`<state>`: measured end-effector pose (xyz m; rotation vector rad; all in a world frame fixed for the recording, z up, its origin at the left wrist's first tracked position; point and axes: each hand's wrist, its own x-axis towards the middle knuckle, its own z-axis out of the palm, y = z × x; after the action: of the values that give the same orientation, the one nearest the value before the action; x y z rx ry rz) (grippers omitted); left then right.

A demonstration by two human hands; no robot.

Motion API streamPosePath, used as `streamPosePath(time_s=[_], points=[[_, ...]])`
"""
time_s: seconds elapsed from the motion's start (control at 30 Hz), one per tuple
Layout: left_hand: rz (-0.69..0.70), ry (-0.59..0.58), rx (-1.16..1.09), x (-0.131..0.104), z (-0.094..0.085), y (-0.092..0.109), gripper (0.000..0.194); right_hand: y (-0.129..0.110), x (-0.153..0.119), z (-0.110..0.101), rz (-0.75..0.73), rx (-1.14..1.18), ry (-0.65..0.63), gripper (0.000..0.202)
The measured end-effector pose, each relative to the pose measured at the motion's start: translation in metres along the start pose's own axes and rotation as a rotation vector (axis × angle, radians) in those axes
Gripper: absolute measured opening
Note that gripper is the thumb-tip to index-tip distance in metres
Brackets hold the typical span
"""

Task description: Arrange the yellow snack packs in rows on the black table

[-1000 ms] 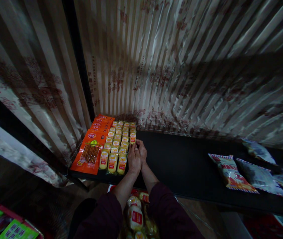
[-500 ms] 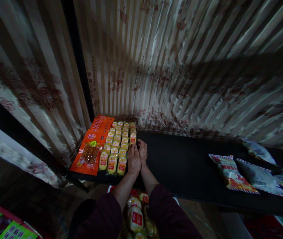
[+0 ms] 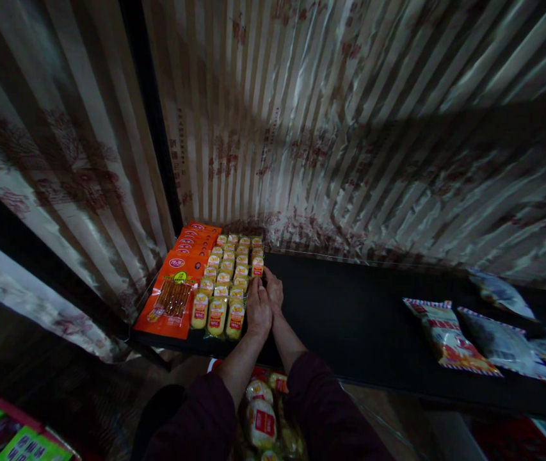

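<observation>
Yellow wrapped snack cakes (image 3: 217, 315) with red-and-white labels stand in close columns at the left end of a black shelf (image 3: 340, 314). The frontmost visible cake of the rightmost column (image 3: 257, 266) is between my fingertips. My left hand (image 3: 259, 308) is closed at its near side, fingers together and pointing away from me. Against it, my right hand (image 3: 275, 292) has its fingers curled along the cake's right side. The hands touch each other and hide the lower part of that cake.
Orange snack packets (image 3: 171, 294) overlap in a row left of the cakes. Several snack bags (image 3: 455, 336) lie on the shelf at right. More wrapped cakes (image 3: 262, 422) are below, between my forearms. A black post (image 3: 150, 109) and striped sheeting (image 3: 301, 128) stand behind.
My right fingers have shifted very slightly at the side of the rightmost cake. Otherwise the hands, cakes and packets stay as they were.
</observation>
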<state>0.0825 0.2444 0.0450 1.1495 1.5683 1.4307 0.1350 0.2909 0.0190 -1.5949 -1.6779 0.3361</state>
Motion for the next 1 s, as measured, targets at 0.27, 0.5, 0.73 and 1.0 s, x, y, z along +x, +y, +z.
streamPosePath(time_s=[0.27, 0.5, 0.73, 1.0], points=[[0.020, -0.015, 0.005, 0.002, 0.002, -0.005, 0.044, 0.001, 0.000, 0.005, -0.002, 0.022, -0.021, 0.044], [0.009, -0.010, 0.020, 0.002, 0.005, -0.006, 0.045, 0.000, 0.000, 0.003, 0.036, -0.019, -0.046, 0.046], [0.015, -0.014, 0.019, -0.003, -0.003, 0.002, 0.045, 0.001, 0.002, 0.007, 0.013, 0.023, -0.007, 0.043], [-0.015, -0.057, 0.019, -0.013, -0.005, 0.009, 0.048, 0.012, -0.006, 0.003, 0.014, 0.079, 0.024, 0.046]])
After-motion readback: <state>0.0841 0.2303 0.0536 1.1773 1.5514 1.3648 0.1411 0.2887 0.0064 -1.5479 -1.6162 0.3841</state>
